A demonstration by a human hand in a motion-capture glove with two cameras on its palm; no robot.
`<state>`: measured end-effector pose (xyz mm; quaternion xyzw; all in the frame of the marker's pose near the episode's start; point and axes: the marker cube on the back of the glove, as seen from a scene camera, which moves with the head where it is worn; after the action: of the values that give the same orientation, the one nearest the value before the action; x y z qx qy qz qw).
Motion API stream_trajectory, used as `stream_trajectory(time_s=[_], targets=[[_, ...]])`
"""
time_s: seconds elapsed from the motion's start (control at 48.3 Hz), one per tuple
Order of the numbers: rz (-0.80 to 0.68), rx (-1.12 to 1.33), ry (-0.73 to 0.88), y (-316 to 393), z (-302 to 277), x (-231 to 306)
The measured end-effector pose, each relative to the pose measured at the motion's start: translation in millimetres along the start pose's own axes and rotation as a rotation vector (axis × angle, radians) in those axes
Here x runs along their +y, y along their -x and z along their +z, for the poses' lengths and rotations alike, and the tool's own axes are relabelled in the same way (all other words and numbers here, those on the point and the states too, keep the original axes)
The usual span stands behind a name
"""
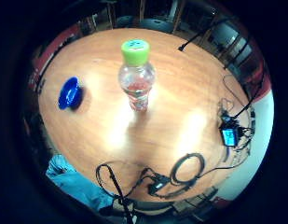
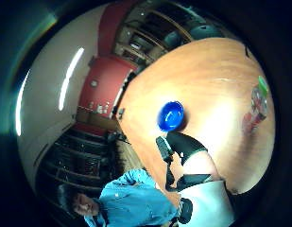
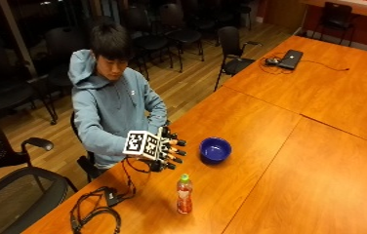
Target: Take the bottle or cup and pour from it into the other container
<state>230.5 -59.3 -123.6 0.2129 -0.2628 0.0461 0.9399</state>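
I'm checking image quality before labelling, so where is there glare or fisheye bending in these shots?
Little finger side palm view: pale glare patches on the table beside the bottle, and the table edge bends round. Thumb side palm view: the ceiling light strips curve, and the blue bowl stays readable. Outside view: straight lines, evenly lit.

Clear bottle (image 3: pixel 184 194) with lime-green cap and red label, deep blue bowl (image 3: pixel 215 149), orange-brown wood-grain table (image 3: pixel 313 161), black-gloved right hand (image 3: pixel 164 153) (fingertips bare), light blue-grey hoodie (image 3: pixel 109 114) on the person.
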Motion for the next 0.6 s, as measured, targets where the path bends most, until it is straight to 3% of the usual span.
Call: stream_trajectory(time_s=[0.311,0.601], targets=[[0.099,-0.325,-0.241,-69,-32,20],[0.183,-0.446,-0.309,-113,-38,37]])
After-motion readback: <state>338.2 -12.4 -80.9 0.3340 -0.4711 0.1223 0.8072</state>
